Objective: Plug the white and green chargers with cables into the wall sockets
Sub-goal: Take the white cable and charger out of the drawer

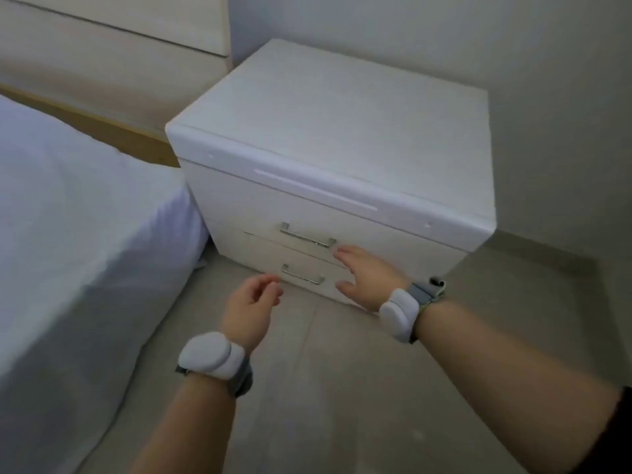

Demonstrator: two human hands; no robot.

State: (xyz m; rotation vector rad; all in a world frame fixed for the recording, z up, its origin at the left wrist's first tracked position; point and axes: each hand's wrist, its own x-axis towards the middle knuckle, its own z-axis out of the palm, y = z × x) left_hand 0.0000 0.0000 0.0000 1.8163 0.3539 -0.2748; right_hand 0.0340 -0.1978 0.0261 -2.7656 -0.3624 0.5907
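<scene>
Head view: right hand [363, 276] near nightstand drawers [239, 213].

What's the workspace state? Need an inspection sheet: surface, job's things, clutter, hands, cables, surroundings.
surface: white nightstand, glossy top; two drawers look shut, upper handle and lower handle are metal bars
job's things: nothing seen
clutter: nothing seen
hands: left hand has loosely curled fingers, holds nothing and is low in front of the nightstand; right hand has straight fingers at the drawer fronts, contact cannot be told; a white wrist device on each wrist
cables: nothing seen
surroundings: bed with a white sheet to the left, pale headboard behind it, grey wall, grey floor
</scene>
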